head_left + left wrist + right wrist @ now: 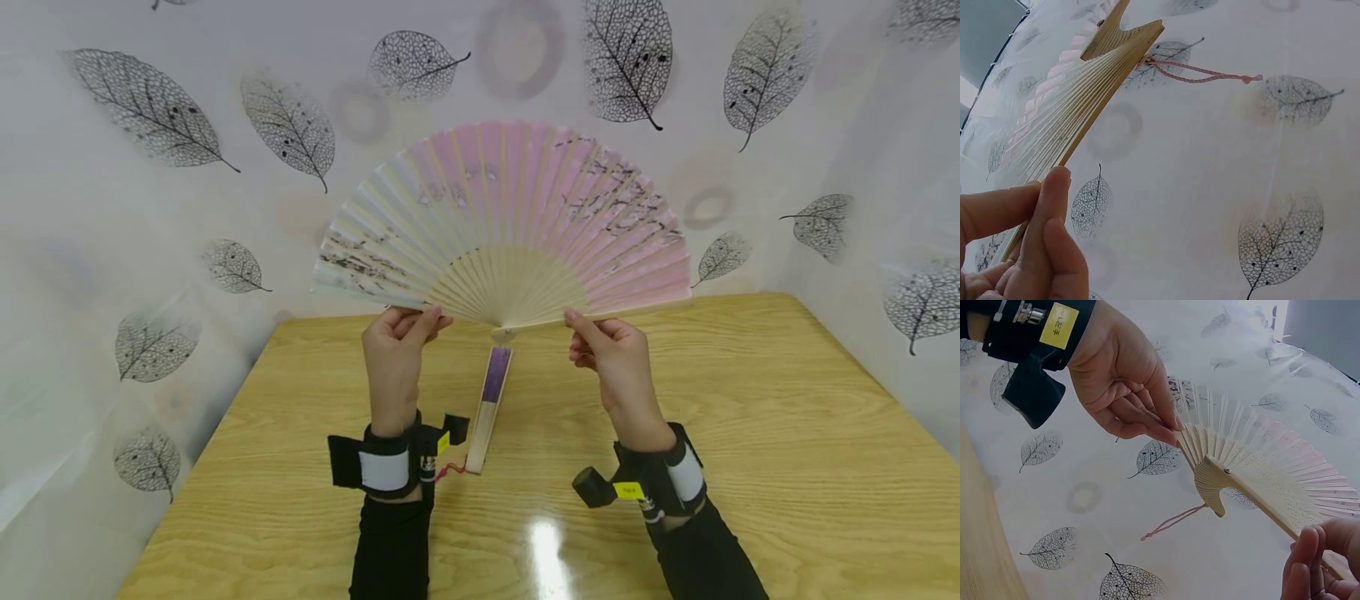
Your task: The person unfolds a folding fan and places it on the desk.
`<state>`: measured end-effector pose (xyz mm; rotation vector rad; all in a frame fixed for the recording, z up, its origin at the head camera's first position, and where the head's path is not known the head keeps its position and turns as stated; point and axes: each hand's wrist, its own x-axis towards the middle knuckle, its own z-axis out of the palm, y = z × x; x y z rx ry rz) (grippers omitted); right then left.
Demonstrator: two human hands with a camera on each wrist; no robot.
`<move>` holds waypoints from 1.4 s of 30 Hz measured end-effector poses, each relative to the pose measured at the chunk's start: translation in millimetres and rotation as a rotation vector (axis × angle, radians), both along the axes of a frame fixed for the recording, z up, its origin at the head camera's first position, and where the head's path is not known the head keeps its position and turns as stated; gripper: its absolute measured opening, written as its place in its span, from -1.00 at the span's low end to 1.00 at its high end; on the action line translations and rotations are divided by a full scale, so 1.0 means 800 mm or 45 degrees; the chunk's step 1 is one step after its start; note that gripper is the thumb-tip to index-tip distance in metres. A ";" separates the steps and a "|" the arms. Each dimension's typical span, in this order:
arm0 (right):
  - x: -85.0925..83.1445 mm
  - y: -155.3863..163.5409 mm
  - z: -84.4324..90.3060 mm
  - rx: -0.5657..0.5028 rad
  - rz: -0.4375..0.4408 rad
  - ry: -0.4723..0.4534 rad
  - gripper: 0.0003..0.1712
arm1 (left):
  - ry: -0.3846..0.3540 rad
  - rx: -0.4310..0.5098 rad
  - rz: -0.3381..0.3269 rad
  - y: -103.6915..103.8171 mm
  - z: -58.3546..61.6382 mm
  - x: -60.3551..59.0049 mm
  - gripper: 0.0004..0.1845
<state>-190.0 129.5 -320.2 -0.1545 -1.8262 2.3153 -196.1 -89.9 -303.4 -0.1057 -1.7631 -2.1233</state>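
Note:
A folding fan [510,192], white at the left and pink at the right with dark branch prints, is spread wide above the table. My left hand [397,358] pinches its left outer rib between thumb and fingers. On the opposite side my right hand [618,367] pinches the right guard stick. The ribs meet at a pivot [1227,470], and a pink cord loop [1204,74] hangs from that end. Beneath, a second fan [489,408], folded, with purple cloth and pale wood, lies on the table between my forearms.
The wooden table [787,467] has a light reflection near its front. Behind and beside it hangs a white sheet [285,42] printed with dark leaves. A red cord [450,469] trails from the folded fan beside my left wrist strap [384,469].

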 end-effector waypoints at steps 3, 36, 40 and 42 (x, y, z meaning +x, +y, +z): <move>-0.002 0.010 0.003 -0.036 0.001 -0.006 -0.76 | -0.007 0.015 -0.014 0.004 -0.001 -0.001 -0.83; -0.014 0.277 -0.089 0.113 -0.237 -0.729 -0.61 | -0.799 0.001 -0.541 0.216 -0.163 -0.045 -0.79; -0.010 0.284 -0.102 0.180 -0.201 -0.789 -0.58 | -0.886 -0.009 -0.591 0.218 -0.173 -0.044 -0.78; -0.006 0.287 -0.104 0.223 -0.171 -0.805 -0.60 | -0.912 -0.043 -0.613 0.219 -0.174 -0.043 -0.78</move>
